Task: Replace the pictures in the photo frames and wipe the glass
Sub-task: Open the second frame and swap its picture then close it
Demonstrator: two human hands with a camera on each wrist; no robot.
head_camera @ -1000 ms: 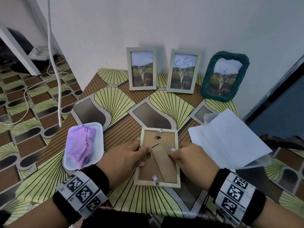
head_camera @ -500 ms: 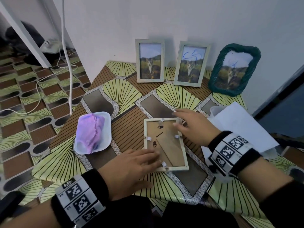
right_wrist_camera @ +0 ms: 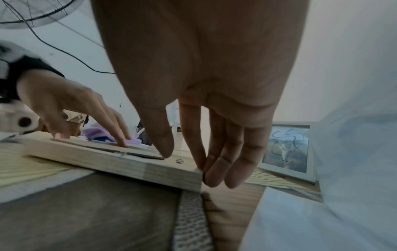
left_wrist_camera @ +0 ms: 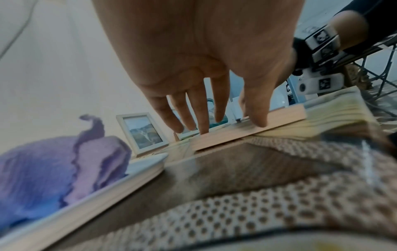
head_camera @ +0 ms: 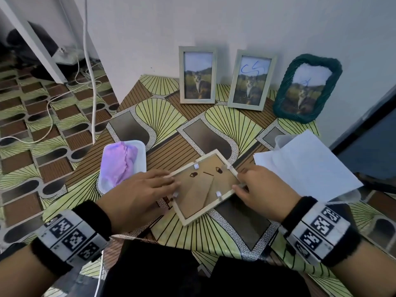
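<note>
Working the face-down frame lying diagonally between my hands: left hand flat-fingered on its back, right hand fingers loosely extended at its right edge, gripping nothing.

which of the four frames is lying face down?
The pale wooden frame between the left hand and right hand: its brown backing faces up, flat on the table. The other three stand upright against the wall, pictures showing.
</note>
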